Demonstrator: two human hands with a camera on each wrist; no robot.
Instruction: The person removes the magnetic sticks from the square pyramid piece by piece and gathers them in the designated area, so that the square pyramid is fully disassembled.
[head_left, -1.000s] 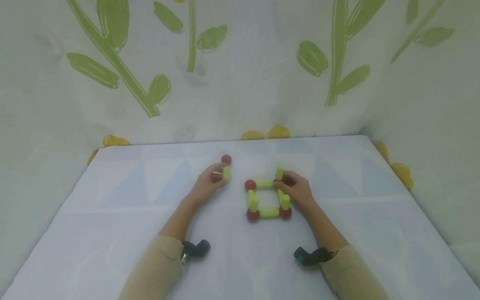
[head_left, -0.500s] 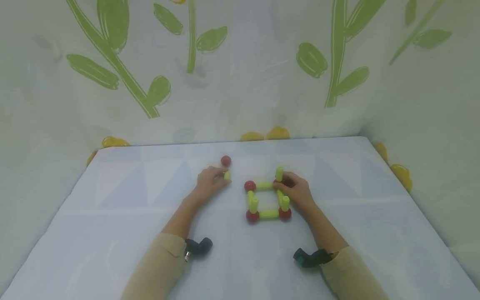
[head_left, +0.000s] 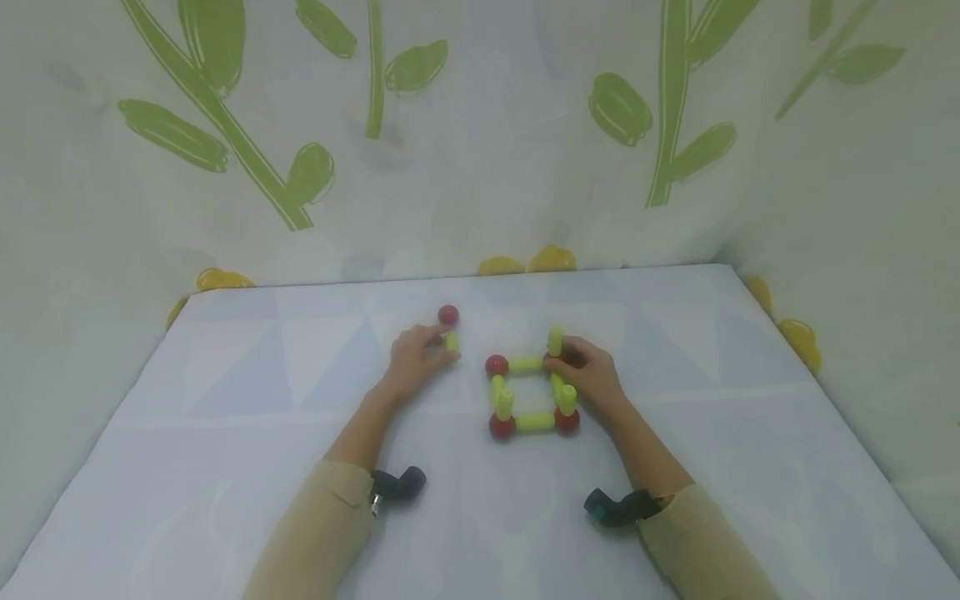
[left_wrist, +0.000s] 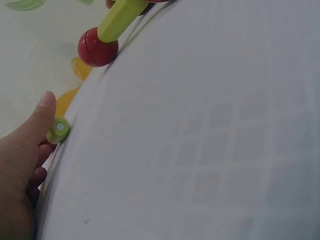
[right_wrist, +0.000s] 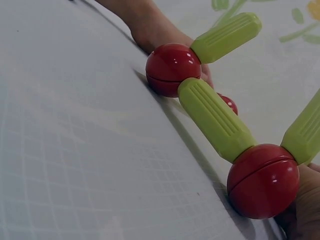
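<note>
My left hand (head_left: 418, 360) pinches a short yellow-green magnetic rod (head_left: 452, 342) between thumb and fingers; in the left wrist view the rod's round end (left_wrist: 60, 127) with a pale dot shows beside the thumb. Just beyond it lies a loose red ball (head_left: 447, 314). My right hand (head_left: 590, 372) grips the far right corner of a square frame made of red balls (head_left: 502, 425) and yellow-green rods (head_left: 535, 422), partly hiding that corner ball. Rods stand up from the two near corners and the far right one; the far left ball (head_left: 497, 366) bears no upright.
The pale patterned tabletop (head_left: 480, 517) ends at a white wall cloth (head_left: 510, 167) printed with green leaves and yellow shapes. Dark wrist cameras (head_left: 399, 483) sit on both forearms near the sleeve cuffs.
The left hand has shifted its fingers slightly around the rod, close to the loose ball. My right hand keeps its grip on the frame's corner. The whole head view has moved a little.
</note>
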